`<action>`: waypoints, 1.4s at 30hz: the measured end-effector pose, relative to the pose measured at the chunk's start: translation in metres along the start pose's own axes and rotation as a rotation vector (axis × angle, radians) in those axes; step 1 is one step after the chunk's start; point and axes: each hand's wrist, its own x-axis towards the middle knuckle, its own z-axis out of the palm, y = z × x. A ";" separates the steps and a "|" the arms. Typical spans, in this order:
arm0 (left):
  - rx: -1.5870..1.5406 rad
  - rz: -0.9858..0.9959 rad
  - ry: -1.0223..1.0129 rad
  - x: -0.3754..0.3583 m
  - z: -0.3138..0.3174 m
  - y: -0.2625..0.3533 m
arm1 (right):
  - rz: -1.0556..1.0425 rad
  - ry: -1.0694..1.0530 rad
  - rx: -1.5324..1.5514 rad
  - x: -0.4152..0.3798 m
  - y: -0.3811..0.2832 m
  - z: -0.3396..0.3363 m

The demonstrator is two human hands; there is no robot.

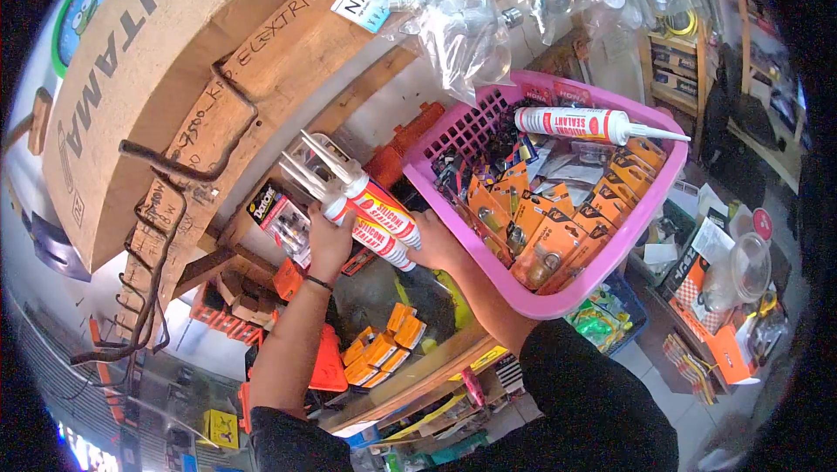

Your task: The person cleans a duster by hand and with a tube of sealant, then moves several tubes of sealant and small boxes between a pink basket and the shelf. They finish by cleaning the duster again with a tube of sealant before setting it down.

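White-and-red silicone sealant tubes (386,217), at least two, lie side by side with their pale nozzles pointing up and left. My left hand (331,241) is closed around them near the nozzle end. At their lower end, my right hand (433,244) grips them too, its fingers partly hidden behind the tubes. Just left of my left hand is a black-topped Dextone blister pack (281,221). Right of my hands stands a pink plastic basket (532,302) filled with orange-carded packs (549,241). Another silicone sealant tube (571,124) rests across its top, nozzle over the right rim.
Clear plastic bags (458,32) hang above the basket. A large cardboard box (131,115) and a wooden beam with black hooks (187,167) take up the upper left. Small orange boxes (384,350) sit on the glass counter below my hands. Cluttered goods fill the right side.
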 end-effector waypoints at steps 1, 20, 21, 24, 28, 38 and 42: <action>-0.003 -0.003 0.002 -0.003 0.001 0.002 | 0.019 -0.010 0.038 -0.001 -0.002 -0.002; -0.156 0.089 -0.556 -0.117 -0.023 0.132 | 0.006 0.328 0.399 -0.076 -0.055 -0.037; -0.161 0.165 -0.548 -0.120 -0.015 0.145 | -0.002 0.081 0.622 -0.098 -0.075 -0.067; -0.074 0.421 -0.574 -0.118 0.013 0.188 | -0.247 -0.401 0.504 -0.161 -0.057 -0.069; -0.143 0.449 -0.620 -0.096 0.085 0.205 | -0.562 -0.936 0.402 -0.171 -0.072 -0.163; -0.176 0.679 -0.547 -0.043 0.195 0.250 | -0.382 0.193 -0.194 -0.095 -0.048 -0.362; -0.114 0.679 -0.570 -0.025 0.214 0.256 | -0.203 0.462 -0.533 -0.065 -0.023 -0.362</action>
